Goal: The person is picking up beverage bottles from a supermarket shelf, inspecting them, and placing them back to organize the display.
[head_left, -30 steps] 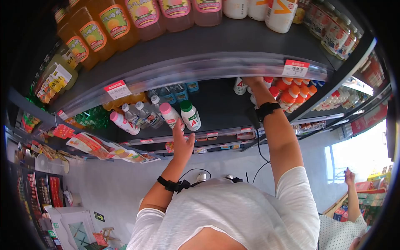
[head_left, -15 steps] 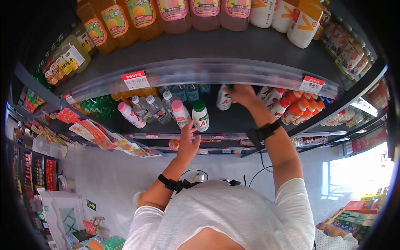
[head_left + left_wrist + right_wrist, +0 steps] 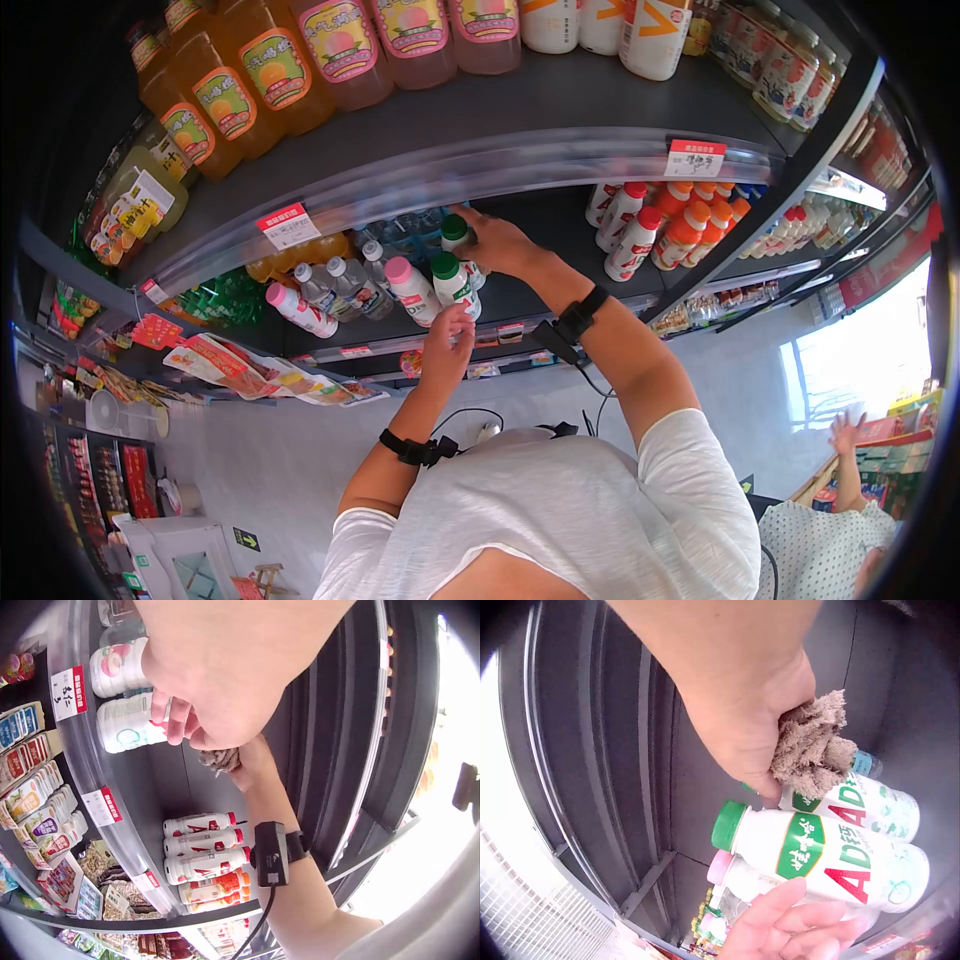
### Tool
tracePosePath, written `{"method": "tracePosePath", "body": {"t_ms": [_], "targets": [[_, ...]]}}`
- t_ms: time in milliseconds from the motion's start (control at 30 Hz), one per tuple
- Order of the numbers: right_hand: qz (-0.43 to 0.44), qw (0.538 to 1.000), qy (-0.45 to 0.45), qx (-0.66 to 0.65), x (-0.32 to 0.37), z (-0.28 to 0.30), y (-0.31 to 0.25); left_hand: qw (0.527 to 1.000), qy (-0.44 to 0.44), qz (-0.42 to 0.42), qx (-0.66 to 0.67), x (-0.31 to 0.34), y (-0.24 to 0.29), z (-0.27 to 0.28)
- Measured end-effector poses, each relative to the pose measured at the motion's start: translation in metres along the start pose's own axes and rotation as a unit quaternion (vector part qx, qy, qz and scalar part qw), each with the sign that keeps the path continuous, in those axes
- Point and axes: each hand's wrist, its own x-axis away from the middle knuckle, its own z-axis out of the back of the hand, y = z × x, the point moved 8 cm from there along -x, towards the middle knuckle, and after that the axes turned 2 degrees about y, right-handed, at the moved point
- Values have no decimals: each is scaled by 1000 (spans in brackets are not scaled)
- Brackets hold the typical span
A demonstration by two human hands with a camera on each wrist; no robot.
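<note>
My right hand (image 3: 505, 245) holds a white bottle by its green cap (image 3: 455, 228), with a shaggy brown cloth (image 3: 814, 746) bunched in the same hand. That bottle (image 3: 889, 810) stands close behind another green-capped white bottle (image 3: 825, 859) at the shelf's front. Fingers of my left hand (image 3: 448, 345) lie loosely extended at the lower front of this front bottle, as the left wrist view also shows. Beside it on the left is a pink-capped white bottle (image 3: 413, 290).
Clear water bottles (image 3: 360, 288) and another pink-capped bottle (image 3: 300, 310) stand further left. Red-capped bottles (image 3: 633, 245) and orange-capped ones (image 3: 690, 235) fill the right end. An upper shelf edge (image 3: 480, 175) with price tags overhangs my hands. Another person's hand (image 3: 848, 432) shows at far right.
My right hand has moved left from beside the red-capped bottles, bringing a green-capped bottle behind the front one. My left hand has stayed near the front bottles.
</note>
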Motion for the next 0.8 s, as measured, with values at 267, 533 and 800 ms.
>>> {"method": "tracePosePath", "body": {"t_ms": [267, 533, 800], "targets": [[-210, 919, 30, -332, 105, 24, 79, 998, -68, -10, -5, -5, 16, -44], [-323, 788, 165, -497, 219, 41, 146, 990, -134, 4, 34, -11, 12, -110], [-330, 812, 228, -423, 272, 75, 184, 983, -171, 4, 65, -52, 21, -201]]}}
